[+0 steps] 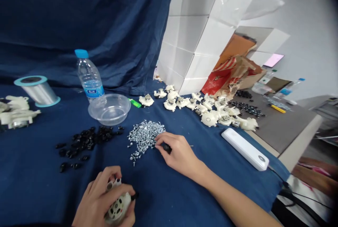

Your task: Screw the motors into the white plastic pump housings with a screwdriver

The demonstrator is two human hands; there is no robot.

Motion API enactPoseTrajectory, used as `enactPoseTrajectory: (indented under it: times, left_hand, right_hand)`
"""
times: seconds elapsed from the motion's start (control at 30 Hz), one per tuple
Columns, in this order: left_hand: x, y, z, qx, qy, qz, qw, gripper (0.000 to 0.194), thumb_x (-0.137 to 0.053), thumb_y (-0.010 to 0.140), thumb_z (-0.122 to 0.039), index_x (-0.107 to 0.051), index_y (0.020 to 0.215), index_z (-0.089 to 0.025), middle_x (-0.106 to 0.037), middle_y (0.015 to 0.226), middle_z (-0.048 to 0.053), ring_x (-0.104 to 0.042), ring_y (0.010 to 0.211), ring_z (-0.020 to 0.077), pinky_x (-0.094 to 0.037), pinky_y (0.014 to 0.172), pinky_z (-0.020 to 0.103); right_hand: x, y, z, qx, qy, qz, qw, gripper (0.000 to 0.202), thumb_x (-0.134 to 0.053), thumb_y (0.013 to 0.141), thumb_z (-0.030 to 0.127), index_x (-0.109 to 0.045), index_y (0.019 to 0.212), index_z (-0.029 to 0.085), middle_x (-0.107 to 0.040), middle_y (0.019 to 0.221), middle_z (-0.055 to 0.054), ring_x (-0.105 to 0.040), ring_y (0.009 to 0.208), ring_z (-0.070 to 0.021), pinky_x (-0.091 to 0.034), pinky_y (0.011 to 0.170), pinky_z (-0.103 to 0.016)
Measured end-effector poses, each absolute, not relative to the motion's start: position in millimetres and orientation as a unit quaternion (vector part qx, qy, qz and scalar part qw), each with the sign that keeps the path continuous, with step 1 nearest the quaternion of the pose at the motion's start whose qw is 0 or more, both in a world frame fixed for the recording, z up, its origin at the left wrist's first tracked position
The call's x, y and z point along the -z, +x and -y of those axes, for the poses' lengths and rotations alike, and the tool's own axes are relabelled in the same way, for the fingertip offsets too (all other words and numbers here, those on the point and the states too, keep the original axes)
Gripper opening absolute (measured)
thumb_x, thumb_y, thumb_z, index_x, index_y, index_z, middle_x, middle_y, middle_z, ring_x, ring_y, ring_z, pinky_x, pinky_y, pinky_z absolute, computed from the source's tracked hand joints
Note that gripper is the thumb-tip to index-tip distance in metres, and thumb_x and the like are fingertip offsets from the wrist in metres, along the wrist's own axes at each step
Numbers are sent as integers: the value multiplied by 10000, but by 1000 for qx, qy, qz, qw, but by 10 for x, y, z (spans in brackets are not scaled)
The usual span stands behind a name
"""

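My left hand (101, 197) is wrapped round a cream plastic part (118, 207) with a round slotted face, near the front edge of the view. A small black piece (135, 196) sticks out at its right side. My right hand (178, 153) is closed round a black-handled tool (167, 147), much of it hidden in the palm. Its thumb and forefinger tips are at the right edge of a pile of small silver screws (144, 135); whether they pinch a screw is too small to tell. Left of the screws lies a heap of black pieces (88, 139).
Behind the screws stand a clear bowl (109, 111), a water bottle (91, 75) and a wire spool (39, 91). More cream parts (210, 117) lie at the back right and far left. A white power strip (245, 149) is at right. A person's arm (315, 174) shows at far right.
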State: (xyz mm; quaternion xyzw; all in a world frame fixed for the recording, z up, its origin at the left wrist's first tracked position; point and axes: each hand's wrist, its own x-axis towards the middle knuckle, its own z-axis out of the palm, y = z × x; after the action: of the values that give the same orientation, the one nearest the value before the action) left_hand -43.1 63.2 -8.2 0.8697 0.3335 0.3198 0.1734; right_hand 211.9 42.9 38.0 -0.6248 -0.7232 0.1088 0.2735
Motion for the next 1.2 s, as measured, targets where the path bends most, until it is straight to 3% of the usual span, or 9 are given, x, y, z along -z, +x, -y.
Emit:
enactPoseTrajectory:
  times: [0.2,0.37,0.53,0.6,0.8,1.2]
  left_hand:
    - [71,-454,-628,-305,886,-318,145,125,-614,778,-210,-696,843,-278,-617,1127,51,-680,922,221,-516,764,347]
    - [86,-469,-634,-295,888,-317,155,158,-611,763,-186,-701,862,-270,-641,1113,56,-688,968,241,-512,789,375]
    - [78,-481,-640,-283,889,-312,177,189,-639,729,-169,-702,885,-256,-656,1102,51,-702,934,239,-513,762,375]
    - [63,-483,-641,-286,885,-314,190,168,-660,729,-175,-701,870,-258,-669,1092,37,-706,891,222,-513,752,370]
    - [-11,-445,-625,-302,844,-359,262,197,-662,708,-159,-715,837,-298,-685,1038,-13,-690,856,202,-500,780,387]
    - [150,-511,-646,-276,876,-344,197,220,-653,689,-196,-716,868,-307,-696,1078,-3,-707,882,216,-507,782,389]
  right_hand:
    - [-525,1842,-195,-173,-541,766,303,64,-611,900,103,-649,893,153,-712,848,-4,-668,721,-113,-503,677,-233]
    - [-576,1692,-96,-239,-486,804,246,123,-646,973,172,-724,1067,184,-695,983,3,-662,777,-100,-462,678,-232]
    - [-645,1690,-73,-293,-481,813,146,435,-591,821,-42,-691,1161,209,-658,1175,-18,-672,940,-144,-426,773,-295]
    - [-651,1688,-72,-310,-483,806,144,543,-554,778,-74,-657,1236,201,-659,1216,-28,-674,990,-163,-431,796,-303]
    - [-543,1623,-73,-287,-474,800,229,238,-539,929,-1,-696,1044,135,-719,1040,-41,-683,852,-154,-461,728,-279]
    - [-478,1595,-121,-253,-477,806,243,200,-546,923,30,-719,966,121,-716,939,-36,-657,749,-140,-469,682,-257]
